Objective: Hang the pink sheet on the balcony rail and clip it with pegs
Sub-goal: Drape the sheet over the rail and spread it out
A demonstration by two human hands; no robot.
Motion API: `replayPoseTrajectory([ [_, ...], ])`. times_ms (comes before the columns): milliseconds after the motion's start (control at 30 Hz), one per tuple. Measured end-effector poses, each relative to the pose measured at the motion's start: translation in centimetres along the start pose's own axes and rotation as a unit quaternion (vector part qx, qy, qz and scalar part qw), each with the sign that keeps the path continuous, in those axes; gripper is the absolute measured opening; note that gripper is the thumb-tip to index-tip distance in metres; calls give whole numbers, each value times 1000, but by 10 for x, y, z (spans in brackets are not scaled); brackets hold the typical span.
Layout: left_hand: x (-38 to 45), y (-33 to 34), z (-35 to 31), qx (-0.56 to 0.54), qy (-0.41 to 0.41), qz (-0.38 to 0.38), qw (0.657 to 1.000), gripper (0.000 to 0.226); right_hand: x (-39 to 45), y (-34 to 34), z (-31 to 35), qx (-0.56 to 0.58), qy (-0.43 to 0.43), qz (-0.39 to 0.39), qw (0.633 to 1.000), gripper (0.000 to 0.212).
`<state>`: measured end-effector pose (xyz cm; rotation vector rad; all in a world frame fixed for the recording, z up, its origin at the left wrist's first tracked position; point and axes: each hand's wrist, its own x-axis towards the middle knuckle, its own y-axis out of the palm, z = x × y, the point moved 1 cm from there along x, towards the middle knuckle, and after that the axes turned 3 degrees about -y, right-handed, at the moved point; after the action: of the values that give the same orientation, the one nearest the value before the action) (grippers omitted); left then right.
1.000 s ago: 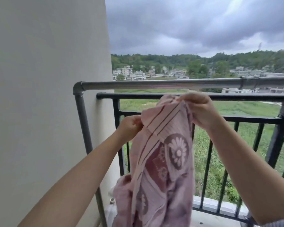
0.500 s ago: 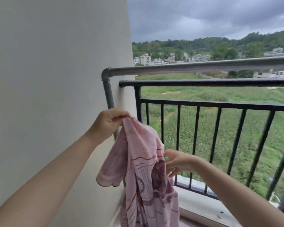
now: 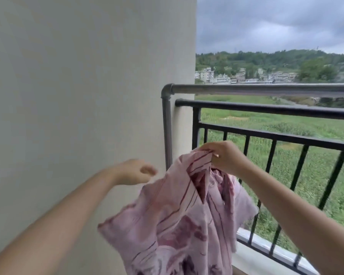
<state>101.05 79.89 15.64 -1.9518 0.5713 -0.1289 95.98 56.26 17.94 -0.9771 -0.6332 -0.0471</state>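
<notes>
The pink sheet, patterned with dark red stripes and flowers, hangs bunched in front of me, below the rails. My right hand pinches its top edge, holding it up in front of the black bars. My left hand hovers just left of the sheet with fingers loosely curled and nothing in them; it is blurred. The grey pipe rail runs across above both hands, with the black balcony rail just below it. No pegs are in view.
A plain white wall fills the left side and meets the rails at the corner. The grey pipe's upright stands against that wall. Black vertical bars close the balcony over a white ledge; fields and houses lie beyond.
My left hand has let go of the sheet's top and moved left. My right hand has risen from the sheet's middle and now holds its top edge. The view has turned left.
</notes>
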Motion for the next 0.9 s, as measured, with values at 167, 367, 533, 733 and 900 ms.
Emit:
replayPoseTrajectory([
  [167,17,49,-36,-290,109,-48,949,44,-21,-12,17,-1,-171,-9,985,31],
  [367,41,77,-41,-349,83,-224,906,25,-67,-11,-10,74,-16,40,996,35],
  [533,39,56,-21,-452,98,-263,847,37,-117,24,-40,309,161,261,900,53],
  [733,18,58,-12,-527,123,-196,818,50,-154,129,-106,159,374,370,836,16],
  [900,1,44,7,-332,73,-153,928,36,-129,147,-98,22,362,209,908,21],
])
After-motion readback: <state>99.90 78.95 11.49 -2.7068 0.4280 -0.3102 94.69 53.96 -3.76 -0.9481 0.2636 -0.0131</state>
